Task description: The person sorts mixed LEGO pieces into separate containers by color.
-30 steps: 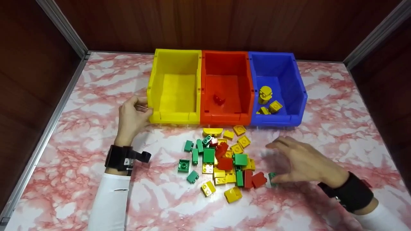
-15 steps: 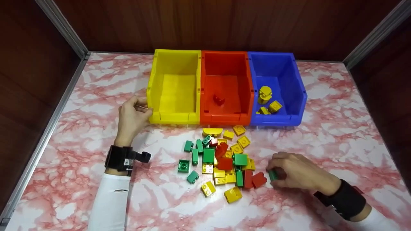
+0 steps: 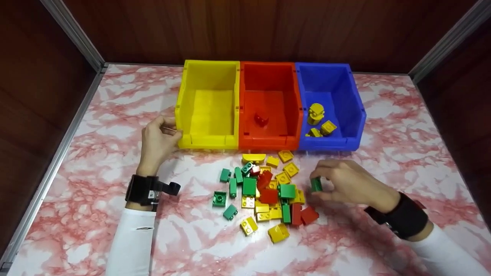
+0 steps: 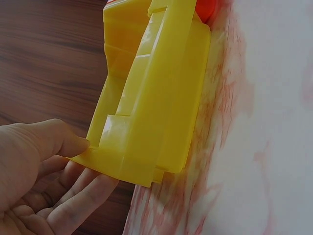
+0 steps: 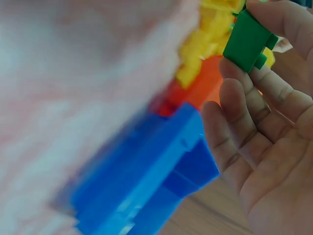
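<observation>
My right hand (image 3: 351, 182) pinches a green toy brick (image 3: 316, 184) between thumb and fingers, to the right of the brick pile. In the right wrist view the green brick (image 5: 247, 41) shows its studs, held at the fingertips. At the left, my left hand (image 3: 159, 142) grips the front corner of the yellow bin (image 3: 209, 142). The left wrist view has the thumb on the yellow bin's (image 4: 156, 98) edge and the other fingers against its outer side. A loose pile of green, red and yellow bricks (image 3: 268, 195) lies in front of the bins.
Beside the yellow bin stand a red bin (image 3: 268, 142) holding one red piece (image 3: 261, 119) and a blue bin (image 3: 330, 144) holding several yellow pieces (image 3: 316, 114). Dark wood panels (image 3: 264, 30) enclose the marbled table (image 3: 96, 161) at the back and sides.
My right hand has come down onto the green brick at the pile's right, taken it between its fingers and moved it up toward the bins. The left hand has stayed at the yellow bin.
</observation>
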Tool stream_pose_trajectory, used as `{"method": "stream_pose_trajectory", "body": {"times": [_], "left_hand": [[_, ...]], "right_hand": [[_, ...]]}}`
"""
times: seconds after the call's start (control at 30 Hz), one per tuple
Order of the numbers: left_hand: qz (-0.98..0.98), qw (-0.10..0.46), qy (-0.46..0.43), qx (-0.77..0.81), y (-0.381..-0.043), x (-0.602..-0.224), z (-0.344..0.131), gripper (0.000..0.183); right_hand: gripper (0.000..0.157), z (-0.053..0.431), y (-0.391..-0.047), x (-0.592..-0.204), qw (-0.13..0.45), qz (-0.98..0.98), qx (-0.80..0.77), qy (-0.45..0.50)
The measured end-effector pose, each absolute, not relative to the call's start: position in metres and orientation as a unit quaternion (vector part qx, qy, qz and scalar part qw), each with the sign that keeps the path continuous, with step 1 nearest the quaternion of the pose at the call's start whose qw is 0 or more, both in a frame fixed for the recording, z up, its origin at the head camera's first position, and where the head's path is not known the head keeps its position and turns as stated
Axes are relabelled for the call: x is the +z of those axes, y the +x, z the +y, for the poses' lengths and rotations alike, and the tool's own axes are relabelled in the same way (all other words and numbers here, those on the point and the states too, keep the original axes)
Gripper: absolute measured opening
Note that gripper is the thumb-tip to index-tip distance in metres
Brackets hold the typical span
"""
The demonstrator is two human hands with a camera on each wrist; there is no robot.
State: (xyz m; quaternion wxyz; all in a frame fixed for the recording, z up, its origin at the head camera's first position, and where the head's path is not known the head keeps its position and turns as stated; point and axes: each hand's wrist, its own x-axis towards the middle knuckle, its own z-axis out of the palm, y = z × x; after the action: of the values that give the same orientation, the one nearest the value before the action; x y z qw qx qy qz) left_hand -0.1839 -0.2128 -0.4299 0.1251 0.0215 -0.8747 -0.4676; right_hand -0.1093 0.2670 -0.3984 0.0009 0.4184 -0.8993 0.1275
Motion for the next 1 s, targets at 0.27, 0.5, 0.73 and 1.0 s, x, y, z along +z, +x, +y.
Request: {"method": "stream_pose_trajectory", "body": {"times": [0.27, 0.5, 0.73, 1.0], "left_hand": [[-0.877, 0.127, 0.02, -0.463, -0.185, -0.431, -0.213, 0.023], [-0.877, 0.124, 0.018, -0.464, -0.184, -0.43, -0.213, 0.023], [-0.878, 0.124, 0.02, -0.462, -0.185, -0.429, -0.213, 0.023], [-0.875, 0.122, 0.017, -0.468, -0.184, -0.429, -0.212, 0.023]], "right_hand": [[0.038, 0.224, -0.134, -0.382, 0.073, -0.877, 0.14, 0.454], [0.038, 0.182, -0.153, -0.36, 0.081, -0.865, 0.126, 0.479], [0.036, 0.143, -0.182, -0.333, 0.086, -0.867, 0.115, 0.477], [0.041, 0.101, -0.214, -0.309, 0.017, -0.895, 0.111, 0.433]]}}
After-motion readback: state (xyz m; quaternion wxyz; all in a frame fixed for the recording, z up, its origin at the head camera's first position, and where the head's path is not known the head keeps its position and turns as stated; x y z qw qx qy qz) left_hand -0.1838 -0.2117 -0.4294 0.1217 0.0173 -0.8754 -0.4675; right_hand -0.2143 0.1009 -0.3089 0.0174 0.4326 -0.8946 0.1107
